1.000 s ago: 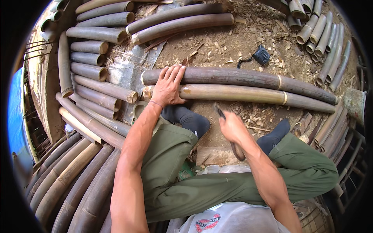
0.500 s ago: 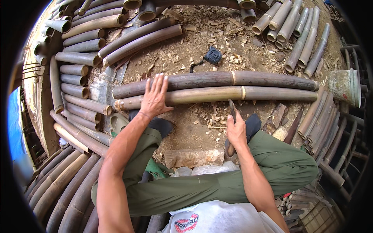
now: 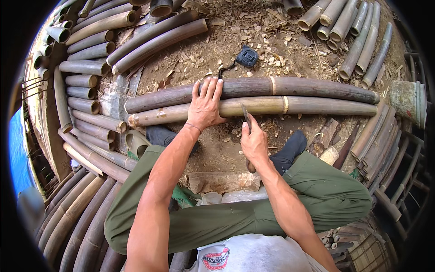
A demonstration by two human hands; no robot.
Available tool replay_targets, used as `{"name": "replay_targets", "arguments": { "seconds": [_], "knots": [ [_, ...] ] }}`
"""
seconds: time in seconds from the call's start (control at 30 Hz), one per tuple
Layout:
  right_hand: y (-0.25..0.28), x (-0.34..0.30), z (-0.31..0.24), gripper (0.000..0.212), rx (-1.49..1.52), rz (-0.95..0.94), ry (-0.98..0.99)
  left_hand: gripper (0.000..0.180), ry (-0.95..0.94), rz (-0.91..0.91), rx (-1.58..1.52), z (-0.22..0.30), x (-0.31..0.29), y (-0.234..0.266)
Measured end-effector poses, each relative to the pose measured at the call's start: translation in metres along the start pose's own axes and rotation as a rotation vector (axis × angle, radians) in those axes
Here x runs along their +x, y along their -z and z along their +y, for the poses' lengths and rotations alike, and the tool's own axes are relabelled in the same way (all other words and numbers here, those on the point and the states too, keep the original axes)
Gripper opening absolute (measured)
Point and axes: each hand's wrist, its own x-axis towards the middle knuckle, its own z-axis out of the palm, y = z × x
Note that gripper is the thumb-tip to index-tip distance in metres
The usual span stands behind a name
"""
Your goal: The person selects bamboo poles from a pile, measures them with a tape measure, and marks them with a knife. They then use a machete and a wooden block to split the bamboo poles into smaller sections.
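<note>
Two long bamboo poles lie side by side across the ground in front of me: a dark far pole (image 3: pixel 317 86) and a paler near pole (image 3: pixel 335 105). Across both, left of the middle, my left hand (image 3: pixel 205 105) rests flat with its fingers stretched out. In my right hand (image 3: pixel 255 143) is a knife (image 3: pixel 245 113), its wooden handle end showing below the fist. The blade points away from me, its tip at the near pole; whether it touches cannot be told. Just beyond the poles sits a dark tape measure (image 3: pixel 247 56).
Cut bamboo lengths (image 3: pixel 88 68) are stacked on the left, with more bamboo pieces (image 3: pixel 358 41) at the far right. A stained bucket (image 3: pixel 405 102) stands at the right. Wood chips litter the soil. A wooden block (image 3: pixel 224 182) lies between my legs.
My left hand has slid right along the poles. My right hand has moved left with the knife, bringing the two hands closer together. The view has shifted slightly.
</note>
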Motion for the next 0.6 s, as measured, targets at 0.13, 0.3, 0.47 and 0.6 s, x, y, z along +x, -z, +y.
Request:
{"name": "replay_targets", "arguments": {
  "seconds": [0.13, 0.3, 0.47, 0.6],
  "knots": [
    [-0.001, 0.001, -0.005, 0.039, -0.01, -0.013, -0.02, 0.128, -0.001, 0.015, -0.024, 0.0, 0.0, 0.0],
    [-0.002, 0.001, -0.01, 0.039, -0.02, -0.005, -0.023, 0.128, 0.009, -0.003, -0.016, -0.001, 0.0, 0.0],
    [0.0, 0.002, -0.014, 0.039, -0.018, -0.019, -0.039, 0.128, 0.002, 0.017, -0.022, -0.002, 0.0, -0.001],
    [0.0, 0.003, -0.011, 0.038, -0.038, -0.016, -0.014, 0.127, 0.001, 0.03, -0.032, -0.001, 0.0, -0.002]
  ]
}}
